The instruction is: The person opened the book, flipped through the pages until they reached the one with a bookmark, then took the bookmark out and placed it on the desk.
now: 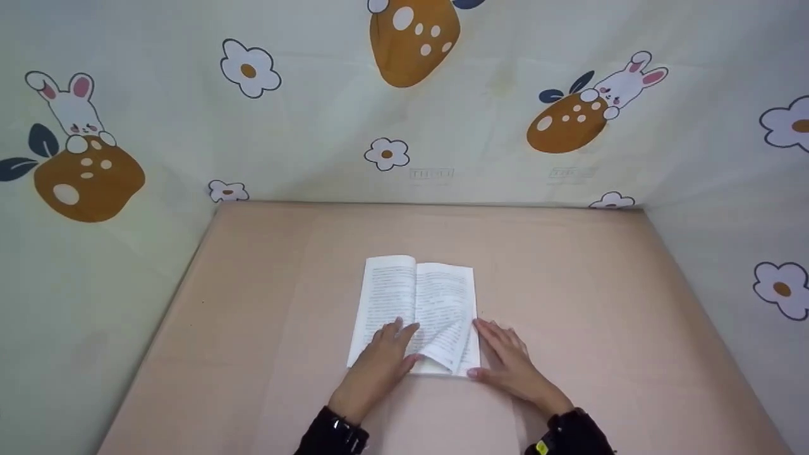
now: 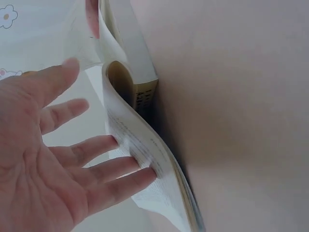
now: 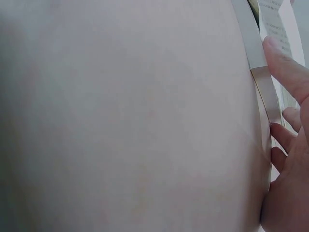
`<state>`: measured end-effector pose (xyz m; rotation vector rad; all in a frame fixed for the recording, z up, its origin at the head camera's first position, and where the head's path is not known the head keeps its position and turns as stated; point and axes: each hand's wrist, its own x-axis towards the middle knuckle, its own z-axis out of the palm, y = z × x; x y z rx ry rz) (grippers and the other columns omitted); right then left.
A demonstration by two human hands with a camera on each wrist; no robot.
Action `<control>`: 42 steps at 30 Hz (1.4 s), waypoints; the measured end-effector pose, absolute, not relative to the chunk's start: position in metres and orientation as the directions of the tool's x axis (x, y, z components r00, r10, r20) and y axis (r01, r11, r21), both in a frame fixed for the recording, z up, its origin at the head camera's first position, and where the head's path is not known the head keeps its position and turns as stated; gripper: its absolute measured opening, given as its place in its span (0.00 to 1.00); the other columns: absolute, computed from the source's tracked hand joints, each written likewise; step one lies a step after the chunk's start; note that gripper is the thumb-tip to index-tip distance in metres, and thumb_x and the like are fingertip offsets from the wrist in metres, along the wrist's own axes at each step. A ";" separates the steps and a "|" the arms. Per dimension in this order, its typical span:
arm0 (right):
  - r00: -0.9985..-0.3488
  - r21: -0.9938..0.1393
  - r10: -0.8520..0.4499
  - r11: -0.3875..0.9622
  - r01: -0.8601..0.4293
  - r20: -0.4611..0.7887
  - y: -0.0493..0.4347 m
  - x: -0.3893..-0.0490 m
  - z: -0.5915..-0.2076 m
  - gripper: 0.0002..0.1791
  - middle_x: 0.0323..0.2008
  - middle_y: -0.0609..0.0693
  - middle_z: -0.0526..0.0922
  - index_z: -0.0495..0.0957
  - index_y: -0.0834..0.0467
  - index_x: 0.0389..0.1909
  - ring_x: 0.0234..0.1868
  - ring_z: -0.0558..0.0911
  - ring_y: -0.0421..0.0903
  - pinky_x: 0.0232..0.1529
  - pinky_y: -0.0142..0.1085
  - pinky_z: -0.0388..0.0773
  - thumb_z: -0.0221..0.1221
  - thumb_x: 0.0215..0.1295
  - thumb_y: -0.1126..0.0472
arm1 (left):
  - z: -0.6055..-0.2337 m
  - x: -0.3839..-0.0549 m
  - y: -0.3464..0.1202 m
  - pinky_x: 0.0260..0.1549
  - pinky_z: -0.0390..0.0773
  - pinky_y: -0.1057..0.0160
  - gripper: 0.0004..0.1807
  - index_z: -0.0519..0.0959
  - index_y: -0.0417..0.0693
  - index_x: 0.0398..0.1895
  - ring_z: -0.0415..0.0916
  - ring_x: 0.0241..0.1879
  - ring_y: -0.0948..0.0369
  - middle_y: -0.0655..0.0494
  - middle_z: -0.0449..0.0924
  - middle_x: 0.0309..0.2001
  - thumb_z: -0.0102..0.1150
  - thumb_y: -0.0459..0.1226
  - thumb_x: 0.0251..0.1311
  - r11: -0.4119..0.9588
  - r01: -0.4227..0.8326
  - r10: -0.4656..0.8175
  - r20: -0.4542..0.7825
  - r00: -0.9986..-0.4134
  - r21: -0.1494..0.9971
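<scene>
A printed paperback book [image 1: 387, 284] lies open on the table in the head view. My left hand [image 1: 378, 366] rests on the lower part of its left page, thumb spread toward the middle. In the left wrist view, the fingertips [image 2: 149, 175] touch the bowed left page. One right-hand leaf [image 1: 445, 341] curls up at its lower corner, apart from the pages under it. My right hand [image 1: 513, 368] lies at the book's right edge, with its thumb by the bottom corner. The right wrist view shows the thumb [image 3: 285, 67] against the page block, the other fingers along its side.
The book lies on a pale pinkish-tan tabletop [image 1: 569, 284]. Light cloth walls [image 1: 316, 126] printed with flowers, rabbits and brown fruit enclose the back and both sides. Dark bands or cuffs [image 1: 335, 433] cover both wrists.
</scene>
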<state>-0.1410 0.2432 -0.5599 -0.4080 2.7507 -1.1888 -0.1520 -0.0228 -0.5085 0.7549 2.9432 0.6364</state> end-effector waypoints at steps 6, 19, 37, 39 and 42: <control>-0.957 -0.717 -0.291 0.664 -0.210 0.011 0.243 -0.141 -0.559 0.47 0.70 0.57 0.57 0.55 0.55 0.70 0.71 0.49 0.64 0.67 0.61 0.35 0.63 0.52 0.43 | -0.514 -0.151 -0.024 0.42 0.80 0.57 0.25 0.65 0.39 0.62 0.77 0.48 0.47 0.37 0.74 0.50 0.53 0.38 0.63 0.819 0.403 0.384 0.132 -0.914 0.408; -0.956 -0.714 -0.294 0.668 -0.207 0.002 0.241 -0.142 -0.561 0.47 0.70 0.58 0.56 0.57 0.56 0.69 0.71 0.49 0.64 0.67 0.60 0.35 0.63 0.51 0.42 | -0.521 -0.152 -0.026 0.18 0.76 0.62 0.09 0.70 0.34 0.37 0.78 0.24 0.54 0.46 0.75 0.24 0.51 0.34 0.64 0.843 0.197 0.103 0.210 -0.972 0.500; -0.958 -0.713 -0.283 0.666 -0.220 0.031 0.243 -0.142 -0.562 0.46 0.69 0.57 0.59 0.59 0.55 0.69 0.70 0.51 0.64 0.67 0.61 0.37 0.64 0.49 0.43 | -0.520 -0.150 -0.037 0.18 0.77 0.60 0.13 0.77 0.25 0.35 0.74 0.25 0.54 0.42 0.75 0.28 0.61 0.30 0.51 0.934 0.065 0.009 0.159 -0.987 0.351; -0.957 -0.712 -0.288 0.666 -0.222 0.029 0.243 -0.142 -0.562 0.46 0.70 0.57 0.58 0.59 0.55 0.69 0.70 0.51 0.64 0.67 0.61 0.36 0.63 0.50 0.43 | -0.520 -0.150 -0.038 0.19 0.77 0.59 0.12 0.75 0.25 0.37 0.74 0.27 0.54 0.41 0.75 0.30 0.60 0.27 0.50 0.932 0.060 0.006 0.151 -0.989 0.358; -0.957 -0.709 -0.290 0.671 -0.219 0.021 0.244 -0.142 -0.561 0.46 0.70 0.57 0.58 0.58 0.55 0.69 0.70 0.50 0.64 0.67 0.61 0.36 0.63 0.50 0.42 | -0.520 -0.151 -0.038 0.21 0.78 0.58 0.15 0.73 0.24 0.44 0.74 0.29 0.52 0.38 0.75 0.33 0.57 0.25 0.51 0.921 0.060 0.004 0.145 -0.989 0.384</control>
